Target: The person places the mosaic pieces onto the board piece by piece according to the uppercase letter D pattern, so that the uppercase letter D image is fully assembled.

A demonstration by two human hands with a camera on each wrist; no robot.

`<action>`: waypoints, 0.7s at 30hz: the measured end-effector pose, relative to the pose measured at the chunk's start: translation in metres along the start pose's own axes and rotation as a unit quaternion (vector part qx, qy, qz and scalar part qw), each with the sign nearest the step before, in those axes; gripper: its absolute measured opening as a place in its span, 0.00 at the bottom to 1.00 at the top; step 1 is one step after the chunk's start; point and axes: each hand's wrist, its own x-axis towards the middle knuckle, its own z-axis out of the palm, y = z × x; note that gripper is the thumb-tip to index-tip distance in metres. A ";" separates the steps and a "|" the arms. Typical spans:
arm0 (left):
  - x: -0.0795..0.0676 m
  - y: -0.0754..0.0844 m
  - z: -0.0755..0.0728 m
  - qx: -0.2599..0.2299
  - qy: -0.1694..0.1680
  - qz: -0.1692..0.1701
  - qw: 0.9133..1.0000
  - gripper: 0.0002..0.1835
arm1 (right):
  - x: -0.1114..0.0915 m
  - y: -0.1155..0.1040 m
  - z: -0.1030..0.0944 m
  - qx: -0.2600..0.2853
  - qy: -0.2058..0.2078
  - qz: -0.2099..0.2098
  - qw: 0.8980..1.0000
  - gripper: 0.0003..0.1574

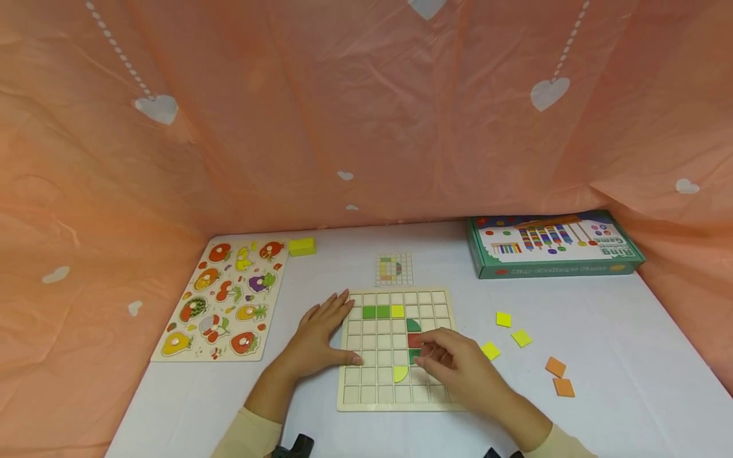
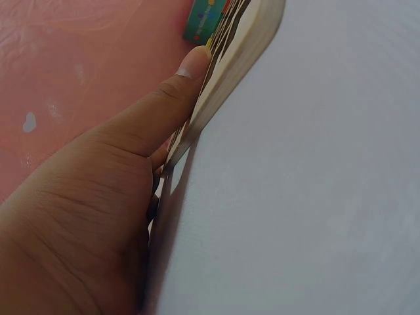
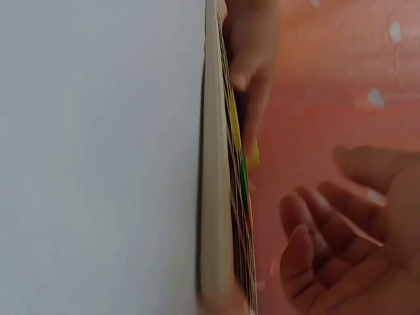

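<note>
The red tile [image 1: 414,341] lies right of centre on the board [image 1: 395,408]; it looks light, thin and stiff, best pinched by its edges. The right hand [image 1: 458,362] is over its right side, thumb and fingertips apart; contact is unclear. The left hand [image 1: 317,334] rests spread on the left rim, a sound hold on stiff, probably wooden stuff. Farther right lie loose yellow tiles [image 1: 522,338] and orange tiles [image 1: 564,387].

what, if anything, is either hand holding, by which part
Nothing visibly: no tile shows in the right hand, and the left hand only rests on the grid board along its left edge.
</note>
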 end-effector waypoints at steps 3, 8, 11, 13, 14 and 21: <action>0.000 0.000 0.000 0.000 -0.001 0.000 1.000 0.67 | -0.002 0.003 -0.013 0.013 0.027 0.017 0.999 0.17; 0.000 0.000 0.000 0.000 -0.001 0.000 1.000 0.67 | -0.005 0.013 -0.036 0.038 0.060 0.027 0.997 0.18; -0.001 0.000 0.000 -0.001 0.001 -0.001 1.000 0.67 | -0.007 0.023 -0.050 0.064 0.069 0.019 0.995 0.18; -0.001 0.000 0.000 -0.002 0.002 -0.002 1.000 0.67 | -0.009 0.028 -0.060 0.085 0.073 0.018 0.994 0.18; -0.001 0.000 0.000 -0.001 0.002 -0.002 1.000 0.67 | -0.010 0.030 -0.064 0.092 0.077 0.022 0.993 0.18; 0.000 0.000 0.002 -0.004 0.006 -0.002 1.000 0.68 | -0.020 0.040 -0.093 0.088 0.124 0.052 0.987 0.23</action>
